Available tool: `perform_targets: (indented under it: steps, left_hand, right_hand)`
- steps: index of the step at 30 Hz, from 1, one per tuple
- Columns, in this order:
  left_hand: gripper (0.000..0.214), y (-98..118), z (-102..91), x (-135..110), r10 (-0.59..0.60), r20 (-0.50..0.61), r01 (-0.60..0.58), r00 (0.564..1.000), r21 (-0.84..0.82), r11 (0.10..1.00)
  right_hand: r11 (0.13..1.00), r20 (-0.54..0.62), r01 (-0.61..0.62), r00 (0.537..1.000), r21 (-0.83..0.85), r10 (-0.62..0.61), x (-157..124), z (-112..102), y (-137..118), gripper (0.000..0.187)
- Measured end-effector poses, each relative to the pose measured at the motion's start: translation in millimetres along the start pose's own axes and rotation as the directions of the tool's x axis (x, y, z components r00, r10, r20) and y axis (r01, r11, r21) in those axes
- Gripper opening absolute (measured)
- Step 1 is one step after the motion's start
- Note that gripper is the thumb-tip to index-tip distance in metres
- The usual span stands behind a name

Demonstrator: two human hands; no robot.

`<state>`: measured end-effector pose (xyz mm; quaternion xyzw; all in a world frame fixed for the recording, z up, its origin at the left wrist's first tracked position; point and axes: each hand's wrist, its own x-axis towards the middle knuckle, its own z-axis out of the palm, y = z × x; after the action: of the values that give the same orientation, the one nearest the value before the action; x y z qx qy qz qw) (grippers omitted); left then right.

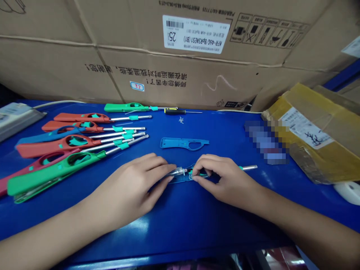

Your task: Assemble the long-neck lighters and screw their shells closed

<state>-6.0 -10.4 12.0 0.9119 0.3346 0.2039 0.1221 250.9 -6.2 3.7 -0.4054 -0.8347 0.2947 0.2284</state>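
Note:
In front of me on the blue table lies an opened blue stick lighter (180, 180), its metal tube pointing right. My left hand (140, 183) is closed on the clear fuel tank (176, 171) at the lighter's left end. With thumb and forefinger pinched together, my right hand (222, 174) grips the lighter's middle, near a thin wire and green parts; the fingers hide exactly what is between them. Just beyond my hands rests the other blue shell half (184, 143), its hollow side up.
Several red, blue and green stick lighters (59, 168) lie at the left. A green lighter (126, 107) and a black-yellow screwdriver (174, 111) lie at the back, before a large cardboard box (135, 60). At right are a taped carton (309, 131) and a white rounded object (348, 192).

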Motion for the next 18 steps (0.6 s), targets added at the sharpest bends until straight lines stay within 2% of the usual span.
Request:
perform_targets:
  steps: [8, 18]
  left_hand:
    - [0.032, -1.1, 1.7, -1.7, 0.018, 0.069, -0.020, 0.997, 0.022, 1.000]
    - [0.032, -0.3, 4.2, -1.7, 0.038, 0.100, -0.041, 0.994, 0.025, 0.999]
  right_hand:
    - [1.000, -0.049, -0.011, 0.999, 0.029, 0.012, 1.4, 0.0, 0.7, 0.013]
    - [0.998, -0.035, -0.004, 0.999, 0.061, 0.006, 2.6, 3.2, 1.6, 0.012]
